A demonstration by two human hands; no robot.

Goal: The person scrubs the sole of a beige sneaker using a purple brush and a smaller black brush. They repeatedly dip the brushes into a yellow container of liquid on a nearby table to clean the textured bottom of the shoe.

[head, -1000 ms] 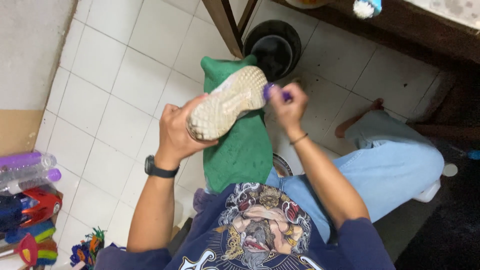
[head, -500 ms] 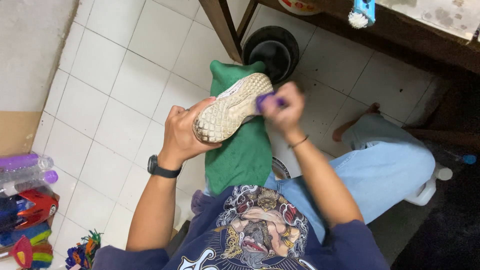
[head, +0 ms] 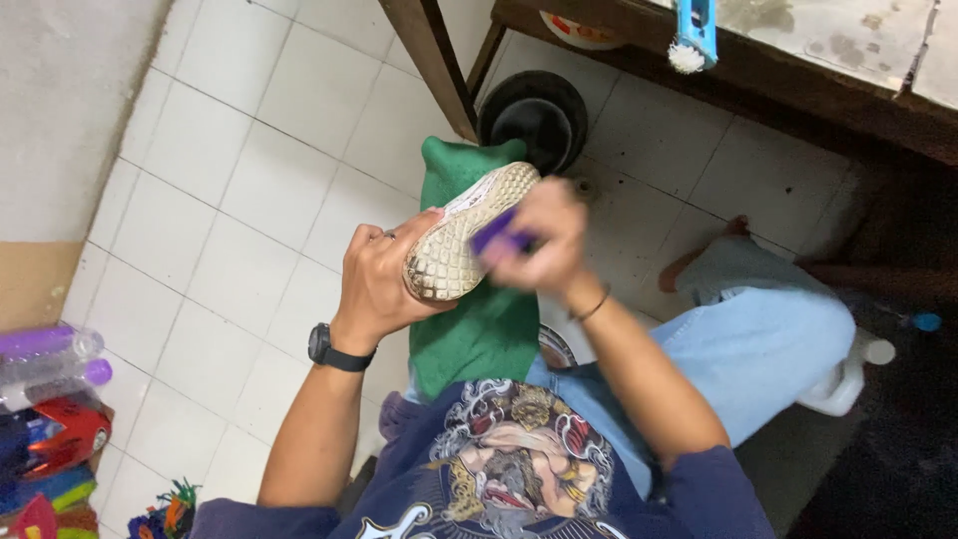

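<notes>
My left hand [head: 377,282] grips a shoe [head: 461,235] turned sole up, its pale studded sole facing me. My right hand [head: 544,235] is closed around a small purple brush [head: 494,236] and presses it on the middle of the sole. A green cloth [head: 477,324] lies draped over my lap under the shoe. A black watch [head: 332,349] sits on my left wrist and a thin band on my right wrist.
A black round bucket [head: 534,115] stands on the white tiled floor beyond the shoe, beside a wooden table leg [head: 431,60]. A blue brush [head: 692,35] hangs over the table edge. Coloured bottles and toys [head: 45,399] crowd the left. A white jug [head: 848,374] stands right.
My right hand with the purple brush has moved left from the shoe's toe end onto the middle of the sole. The shoe has dropped slightly towards me.
</notes>
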